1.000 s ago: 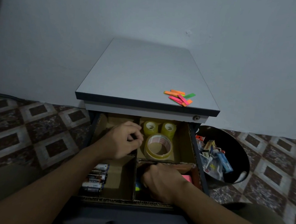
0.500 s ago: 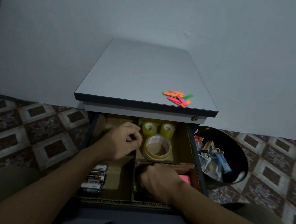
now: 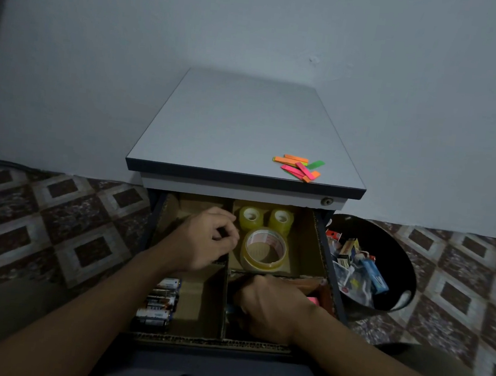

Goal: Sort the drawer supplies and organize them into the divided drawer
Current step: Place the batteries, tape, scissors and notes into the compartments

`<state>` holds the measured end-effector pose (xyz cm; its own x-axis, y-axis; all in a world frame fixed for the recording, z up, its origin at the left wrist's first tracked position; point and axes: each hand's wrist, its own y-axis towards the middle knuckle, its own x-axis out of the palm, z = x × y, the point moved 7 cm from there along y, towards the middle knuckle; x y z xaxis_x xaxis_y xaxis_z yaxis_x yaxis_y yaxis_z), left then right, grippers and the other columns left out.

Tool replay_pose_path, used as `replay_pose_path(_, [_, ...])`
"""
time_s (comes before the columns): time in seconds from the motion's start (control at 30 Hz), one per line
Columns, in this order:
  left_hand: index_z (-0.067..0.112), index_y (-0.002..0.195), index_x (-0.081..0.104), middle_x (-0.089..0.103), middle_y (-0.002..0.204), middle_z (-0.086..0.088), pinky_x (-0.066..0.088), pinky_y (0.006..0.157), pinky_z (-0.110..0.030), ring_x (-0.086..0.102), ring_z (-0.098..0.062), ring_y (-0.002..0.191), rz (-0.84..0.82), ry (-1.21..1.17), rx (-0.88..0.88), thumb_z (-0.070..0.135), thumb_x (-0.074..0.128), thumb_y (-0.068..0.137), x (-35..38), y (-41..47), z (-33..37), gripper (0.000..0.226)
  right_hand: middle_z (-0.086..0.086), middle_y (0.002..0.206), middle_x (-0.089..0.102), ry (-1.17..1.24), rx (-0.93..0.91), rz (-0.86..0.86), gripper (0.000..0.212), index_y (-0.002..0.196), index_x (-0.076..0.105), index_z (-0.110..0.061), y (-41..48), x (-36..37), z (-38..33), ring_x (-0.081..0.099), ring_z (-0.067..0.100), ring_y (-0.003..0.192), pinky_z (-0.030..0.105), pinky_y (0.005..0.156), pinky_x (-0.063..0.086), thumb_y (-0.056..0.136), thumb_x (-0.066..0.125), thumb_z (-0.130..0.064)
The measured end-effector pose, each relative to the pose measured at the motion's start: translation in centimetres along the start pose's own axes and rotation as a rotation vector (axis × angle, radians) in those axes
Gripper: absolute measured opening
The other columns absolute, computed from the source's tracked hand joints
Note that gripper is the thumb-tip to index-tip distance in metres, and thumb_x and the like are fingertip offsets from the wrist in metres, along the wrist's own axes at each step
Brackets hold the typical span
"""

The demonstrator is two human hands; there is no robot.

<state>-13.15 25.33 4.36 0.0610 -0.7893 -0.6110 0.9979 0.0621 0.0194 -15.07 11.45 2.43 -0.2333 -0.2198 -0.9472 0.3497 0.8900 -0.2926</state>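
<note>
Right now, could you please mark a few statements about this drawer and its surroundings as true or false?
1. All three tape rolls sit in the back right compartment of the drawer. True.
2. The batteries lie in the back left compartment. False: they lie in the front left one.
3. The coloured strips lie on the cabinet top. True.
4. The black bin stands left of the cabinet. False: it stands to its right.
5. The right hand reaches into the front right compartment. True.
</note>
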Motion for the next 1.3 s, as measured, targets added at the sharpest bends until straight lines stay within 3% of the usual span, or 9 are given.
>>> replay_pose_path(0.2, [0.030, 0.087, 0.069, 0.051, 0.125, 0.015, 0.045, 0.077, -0.014, 0.060, -0.005, 0.095, 0.016, 0.061, 0.019, 0.025, 0.067, 0.093, -0.1, 0.1, 0.5, 0.009, 0.000, 0.091, 0.069, 0.225, 0.072, 0.067, 0.009, 0.095, 0.067, -0.021, -1.5, -1.0, 1.7, 0.064, 0.017, 0.080, 0.036, 0.068, 0.058, 0.088, 0.062, -0.024])
replay_pose_path(0.37, [0.028, 0.088, 0.067, 0.059, 0.106, 0.013, 0.054, 0.082, -0.028, 0.058, -0.004, 0.092, 0.034, 0.149, 0.037, 0.025, 0.064, 0.094, -0.6, 0.0, 2.3, 0.007, -0.005, 0.093, 0.068, 0.392, 0.110, 0.068, 0.010, 0.100, 0.068, -0.022, -2.4, -2.6, 2.8, 0.065, 0.007, 0.084, 0.030, 0.076, 0.058, 0.094, 0.059, -0.021])
replay_pose_path(0.5, [0.029, 0.089, 0.067, 0.065, 0.080, 0.011, 0.045, 0.057, -0.017, 0.060, 0.003, 0.067, 0.006, 0.127, 0.001, 0.028, 0.063, 0.096, -1.2, -0.2, 4.1, 0.007, -0.011, 0.096, 0.065, 0.420, 0.104, 0.132, 0.014, 0.107, 0.066, -0.024, -3.0, -5.3, 3.4, 0.062, -0.001, 0.088, 0.021, 0.077, 0.055, 0.095, 0.059, -0.021])
replay_pose_path(0.6, [0.027, 0.092, 0.067, 0.059, 0.067, 0.011, 0.036, 0.049, -0.011, 0.053, 0.008, 0.053, -0.003, 0.136, 0.023, 0.029, 0.062, 0.096, -1.8, -0.1, 5.9, 0.007, -0.011, 0.098, 0.069, 0.403, 0.110, 0.214, 0.017, 0.106, 0.070, -0.022, -3.6, -7.6, 3.8, 0.063, -0.001, 0.089, 0.013, 0.078, 0.052, 0.094, 0.059, -0.017])
replay_pose_path(0.77, [0.024, 0.090, 0.070, 0.062, 0.070, 0.013, 0.040, 0.051, -0.009, 0.056, 0.009, 0.060, 0.041, 0.109, 0.102, 0.026, 0.064, 0.095, -3.4, 0.4, 9.4, 0.007, -0.017, 0.072, 0.065, 0.472, 0.162, 0.340, 0.013, 0.096, 0.073, -0.021, -5.1, -11.3, 5.0, 0.060, -0.012, 0.065, 0.005, 0.056, 0.042, 0.095, 0.061, -0.016])
replay_pose_path(1.0, [0.025, 0.093, 0.073, 0.069, 0.087, 0.015, 0.046, 0.066, -0.014, 0.062, 0.003, 0.078, 0.146, 0.198, 0.169, 0.027, 0.064, 0.094, -5.9, 4.2, 11.8, 0.010, -0.011, 0.074, 0.070, 0.440, 0.434, 0.691, 0.015, 0.085, 0.075, -0.022, -6.7, -15.5, 12.1, 0.062, -0.002, 0.068, 0.015, 0.061, 0.043, 0.089, 0.061, -0.019])
replay_pose_path(1.07, [0.025, 0.097, 0.074, 0.066, 0.090, 0.016, 0.043, 0.066, -0.013, 0.060, 0.001, 0.080, 0.171, 0.262, 0.182, 0.027, 0.063, 0.093, -6.0, 5.9, 11.9, 0.012, -0.006, 0.078, 0.071, 0.443, 0.507, 0.772, 0.014, 0.085, 0.073, -0.020, -6.9, -16.2, 13.7, 0.064, 0.004, 0.069, 0.008, 0.057, 0.042, 0.088, 0.060, -0.016])
replay_pose_path(1.17, [0.025, 0.107, 0.071, 0.058, 0.099, 0.009, 0.038, 0.069, -0.019, 0.054, -0.007, 0.086, 0.172, 0.379, 0.200, 0.028, 0.062, 0.093, -5.6, 8.5, 11.9, 0.018, -0.002, 0.082, 0.071, 0.447, 0.545, 0.769, 0.008, 0.090, 0.071, -0.017, -5.9, -16.4, 15.3, 0.061, 0.000, 0.063, 0.001, 0.047, 0.036, 0.089, 0.063, -0.017])
replay_pose_path(1.3, [0.023, 0.118, 0.068, 0.054, 0.109, 0.004, 0.037, 0.081, -0.025, 0.048, -0.010, 0.093, 0.128, 0.457, 0.202, 0.026, 0.061, 0.094, -5.3, 11.2, 11.9, 0.026, -0.003, 0.089, 0.068, 0.392, 0.577, 0.694, 0.024, 0.101, 0.070, -0.019, -4.3, -16.2, 16.2, 0.061, 0.010, 0.075, 0.011, 0.055, 0.040, 0.086, 0.071, -0.037])
